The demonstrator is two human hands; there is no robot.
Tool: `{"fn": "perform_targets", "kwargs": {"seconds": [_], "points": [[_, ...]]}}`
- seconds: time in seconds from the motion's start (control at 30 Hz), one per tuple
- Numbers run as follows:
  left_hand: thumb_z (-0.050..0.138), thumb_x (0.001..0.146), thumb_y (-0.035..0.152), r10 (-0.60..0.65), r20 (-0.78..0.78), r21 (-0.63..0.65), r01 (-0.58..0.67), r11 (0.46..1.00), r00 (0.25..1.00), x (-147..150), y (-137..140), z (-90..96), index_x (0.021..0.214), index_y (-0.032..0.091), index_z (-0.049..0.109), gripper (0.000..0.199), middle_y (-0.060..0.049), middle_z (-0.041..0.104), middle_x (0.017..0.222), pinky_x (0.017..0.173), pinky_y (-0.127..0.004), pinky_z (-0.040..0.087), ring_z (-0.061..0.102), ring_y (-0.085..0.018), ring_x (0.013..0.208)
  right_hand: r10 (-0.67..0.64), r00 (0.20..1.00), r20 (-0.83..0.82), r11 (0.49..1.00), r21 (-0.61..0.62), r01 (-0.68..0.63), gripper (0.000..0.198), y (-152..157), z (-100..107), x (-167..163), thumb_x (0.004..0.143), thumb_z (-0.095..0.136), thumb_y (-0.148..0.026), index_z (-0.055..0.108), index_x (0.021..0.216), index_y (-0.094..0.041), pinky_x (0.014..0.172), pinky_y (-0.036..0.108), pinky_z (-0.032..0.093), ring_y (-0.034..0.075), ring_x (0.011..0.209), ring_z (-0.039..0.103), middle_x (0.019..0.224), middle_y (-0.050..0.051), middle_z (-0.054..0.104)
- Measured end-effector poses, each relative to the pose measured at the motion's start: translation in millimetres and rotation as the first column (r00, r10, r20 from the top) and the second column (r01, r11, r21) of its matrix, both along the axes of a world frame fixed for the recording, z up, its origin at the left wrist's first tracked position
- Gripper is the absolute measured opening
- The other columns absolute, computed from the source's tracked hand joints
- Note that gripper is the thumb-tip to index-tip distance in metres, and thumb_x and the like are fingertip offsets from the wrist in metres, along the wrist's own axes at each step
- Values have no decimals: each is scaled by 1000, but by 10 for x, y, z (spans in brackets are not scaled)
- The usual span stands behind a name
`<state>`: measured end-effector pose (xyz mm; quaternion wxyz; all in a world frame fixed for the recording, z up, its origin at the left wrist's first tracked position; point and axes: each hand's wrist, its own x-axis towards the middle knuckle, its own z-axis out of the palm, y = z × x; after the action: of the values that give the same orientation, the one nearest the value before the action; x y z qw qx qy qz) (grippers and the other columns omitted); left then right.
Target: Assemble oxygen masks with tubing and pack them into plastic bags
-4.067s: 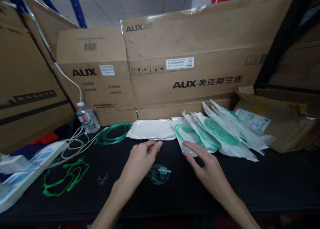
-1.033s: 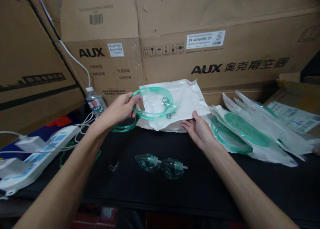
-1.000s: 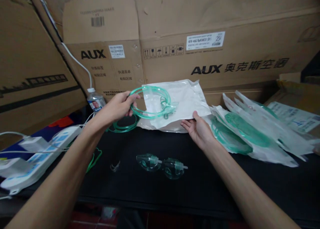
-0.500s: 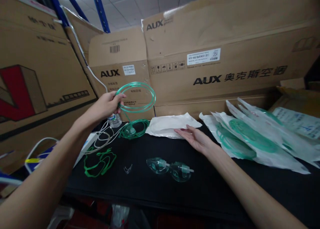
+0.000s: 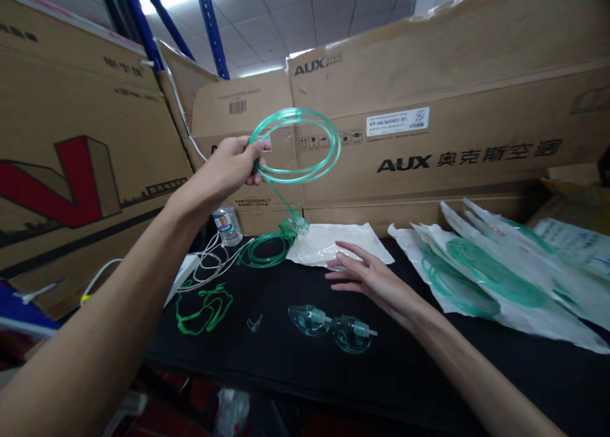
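Note:
My left hand (image 5: 241, 162) is closed around a loop of clear green tubing (image 5: 336, 146), raised above the table. A strand runs down from it to a small clear fitting (image 5: 299, 223) by another green tubing coil (image 5: 267, 251). My right hand (image 5: 365, 273) is open, fingers spread, just in front of a flat white pouch (image 5: 314, 241); whether it touches is unclear. Nearer me lie two clear green-tinted masks (image 5: 309, 320) (image 5: 351, 334), end to end. A green elastic strap (image 5: 203, 310) and some small clear bent pieces (image 5: 254, 323) are to their left.
White packs with green tubing inside (image 5: 495, 265) lie on the right. A clear bottle (image 5: 229, 226) and white cables (image 5: 210, 259) are at the back left. Cardboard boxes (image 5: 457, 132) wall in the black table (image 5: 267, 354) behind and on the left.
My left hand has lifted the tubing loop up and to the right, and the clear fitting has shifted right toward the pouch. My right hand has drawn back slightly from the pouch, fingers spreading.

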<state>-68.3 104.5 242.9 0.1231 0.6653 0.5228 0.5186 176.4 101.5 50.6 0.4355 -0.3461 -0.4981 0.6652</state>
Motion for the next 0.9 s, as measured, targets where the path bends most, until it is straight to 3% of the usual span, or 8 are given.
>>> {"fn": "perform_targets", "kwargs": {"seconds": [0.1,0.17,0.3,0.4,0.5,0.7,0.8,0.9], "points": [[52,100,14,-80,76,-6,80,997,994,186,-24,-17,93,14,67,17,1,56,71,46,-21,37,47,-6,46,-74,996,47,985,160,65,89,78,65,-88,85,81,-44,34,159,-30,100,47,58,29,120,68,146,17,58],[50,102,12,-113,146,-13,116,993,983,290,-30,-72,95,13,68,20,0,57,70,45,-21,35,47,-6,44,-70,994,82,971,234,49,91,141,75,-118,81,83,-46,37,158,-29,99,50,58,30,120,68,144,18,59],[53,103,13,-223,339,-23,245,969,914,438,-35,-242,91,13,69,20,1,58,68,42,-19,33,48,-5,43,-44,993,112,920,392,-4,63,188,61,-141,80,85,-40,62,137,-28,103,42,53,26,127,62,137,11,66],[55,103,15,-245,467,-11,283,959,849,472,-14,-388,92,13,68,18,1,59,70,41,-18,33,49,-4,43,-30,990,136,876,480,-39,33,173,59,-113,84,80,-41,75,112,-25,99,38,53,24,111,68,118,6,74],[54,104,18,-216,544,28,240,970,811,442,39,-539,95,15,64,14,2,59,74,42,-16,33,49,-3,45,-57,982,180,851,523,-46,23,180,72,-26,85,77,-42,78,96,-22,93,38,52,24,95,69,98,4,76],[66,97,28,-217,576,59,226,972,788,352,93,-884,87,16,60,16,3,60,76,47,-15,34,48,-4,51,-182,964,194,825,563,42,25,290,67,263,89,73,-46,79,95,-22,94,36,46,25,101,65,100,4,76],[73,92,29,-207,556,48,218,975,805,339,90,-1084,87,17,65,16,4,61,71,51,-15,35,48,-6,55,-202,958,206,838,543,60,28,325,41,406,88,74,-49,78,94,-22,90,35,48,23,96,65,97,3,75],[79,86,30,-186,556,6,220,976,810,359,126,-1289,86,17,69,16,5,58,64,54,-17,38,51,-9,58,-156,954,255,873,488,12,28,328,24,518,86,75,-49,78,90,-22,74,31,53,20,81,65,90,2,73]]}}
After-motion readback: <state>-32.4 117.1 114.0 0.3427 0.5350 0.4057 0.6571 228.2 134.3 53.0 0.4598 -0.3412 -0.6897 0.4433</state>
